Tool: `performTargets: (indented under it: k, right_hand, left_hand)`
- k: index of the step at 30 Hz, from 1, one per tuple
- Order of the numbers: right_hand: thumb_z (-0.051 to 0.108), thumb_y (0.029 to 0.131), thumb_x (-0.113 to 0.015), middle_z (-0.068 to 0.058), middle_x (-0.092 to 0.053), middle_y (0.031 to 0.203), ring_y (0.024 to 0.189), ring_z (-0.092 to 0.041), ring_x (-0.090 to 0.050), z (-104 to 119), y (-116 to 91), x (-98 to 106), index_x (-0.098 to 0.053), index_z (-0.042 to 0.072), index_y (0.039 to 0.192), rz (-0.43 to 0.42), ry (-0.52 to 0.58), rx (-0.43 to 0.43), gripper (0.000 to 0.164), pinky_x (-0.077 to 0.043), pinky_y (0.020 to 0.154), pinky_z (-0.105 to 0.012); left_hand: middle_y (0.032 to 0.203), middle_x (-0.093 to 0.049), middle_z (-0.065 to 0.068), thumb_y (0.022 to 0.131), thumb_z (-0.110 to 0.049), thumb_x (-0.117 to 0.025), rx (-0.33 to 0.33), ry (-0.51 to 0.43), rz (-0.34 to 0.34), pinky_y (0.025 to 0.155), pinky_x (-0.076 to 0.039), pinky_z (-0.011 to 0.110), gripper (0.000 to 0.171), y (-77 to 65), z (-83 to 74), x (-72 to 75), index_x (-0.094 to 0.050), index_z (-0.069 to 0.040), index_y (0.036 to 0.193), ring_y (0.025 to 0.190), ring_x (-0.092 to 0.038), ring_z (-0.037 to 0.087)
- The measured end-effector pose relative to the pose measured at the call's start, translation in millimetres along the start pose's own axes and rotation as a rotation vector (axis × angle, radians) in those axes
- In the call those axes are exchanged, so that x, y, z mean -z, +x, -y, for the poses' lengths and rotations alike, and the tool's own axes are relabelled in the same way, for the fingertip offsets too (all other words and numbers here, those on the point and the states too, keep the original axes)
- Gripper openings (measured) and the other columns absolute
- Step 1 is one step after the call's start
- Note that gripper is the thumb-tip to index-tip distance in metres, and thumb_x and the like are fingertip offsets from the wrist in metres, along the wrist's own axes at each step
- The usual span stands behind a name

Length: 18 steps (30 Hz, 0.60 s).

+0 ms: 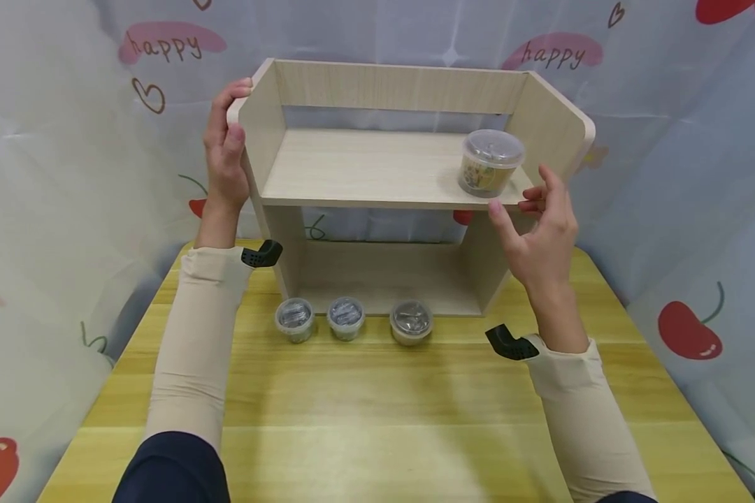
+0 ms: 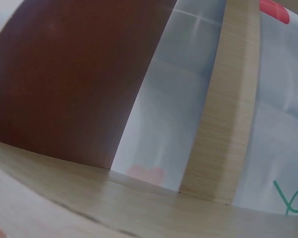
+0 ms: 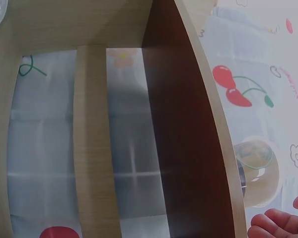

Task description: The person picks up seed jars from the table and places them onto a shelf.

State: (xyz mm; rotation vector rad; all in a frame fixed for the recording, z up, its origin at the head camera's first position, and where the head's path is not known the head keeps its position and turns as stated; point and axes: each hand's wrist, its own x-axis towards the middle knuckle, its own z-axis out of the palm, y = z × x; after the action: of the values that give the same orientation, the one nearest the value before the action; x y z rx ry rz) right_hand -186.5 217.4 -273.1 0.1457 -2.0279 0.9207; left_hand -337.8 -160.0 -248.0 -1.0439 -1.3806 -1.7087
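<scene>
A person's left hand (image 1: pixel 228 150) grips the left side panel of a two-tier wooden shelf (image 1: pixel 358 164), its fingertips at the panel's upper edge and its thumb near the front edge. The right hand (image 1: pixel 546 244) is at the shelf's right front, thumb and fingers spread wide and holding nothing; whether the fingers touch the upper board's edge cannot be told. Just to the left and far side of that hand, a clear lidded tub (image 1: pixel 491 164) stands upright at the right end of the upper board.

On the yellow wood-grain table (image 1: pixel 352 419), near the shelf's lower front edge, stand three small lidded cups: a left cup (image 1: pixel 295 319), a middle cup (image 1: pixel 346 318) just beside it, and a right cup (image 1: pixel 411 323) farther along. A printed curtain (image 1: pixel 377 28) hangs on the far side.
</scene>
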Motion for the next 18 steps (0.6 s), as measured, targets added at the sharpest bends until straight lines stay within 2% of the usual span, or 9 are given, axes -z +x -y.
performTargets:
  k: [5,11,18]
  right_hand:
    - [0.046,0.082,-0.069,-0.025,-0.057,0.102,0.089,-0.032,-0.06,-0.6,-6.0,1.0,-0.049,-0.004,0.138,-0.003,0.019,0.0,0.078,-0.043,0.086,-0.017]
    - [0.049,0.085,-0.067,-0.027,-0.056,0.101,0.089,-0.027,-0.058,-5.0,-15.9,3.3,-0.046,-0.009,0.138,-0.009,0.03,0.024,0.081,-0.043,0.086,-0.014]
    - [0.043,0.084,-0.07,-0.026,-0.057,0.104,0.091,-0.029,-0.058,-5.3,-26.1,4.1,-0.048,-0.007,0.138,-0.012,0.041,-0.034,0.077,-0.043,0.087,-0.015]
  left_hand:
    - [0.133,-0.05,0.015,0.087,-0.027,-0.044,-0.002,0.009,-0.001,0.091,-0.04,0.032,0.049,-0.3,0.4,0.7,-0.051,0.003,0.125,0.113,-0.047,0.032]
    - [0.133,-0.051,0.014,0.087,-0.03,-0.046,-0.002,0.013,0.003,0.092,-0.04,0.032,0.051,-0.8,1.6,0.8,-0.052,0.003,0.125,0.114,-0.047,0.032]
    - [0.134,-0.051,0.014,0.087,-0.032,-0.047,-0.003,0.024,0.005,0.093,-0.04,0.032,0.053,-0.4,2.7,0.9,-0.051,0.003,0.125,0.114,-0.047,0.031]
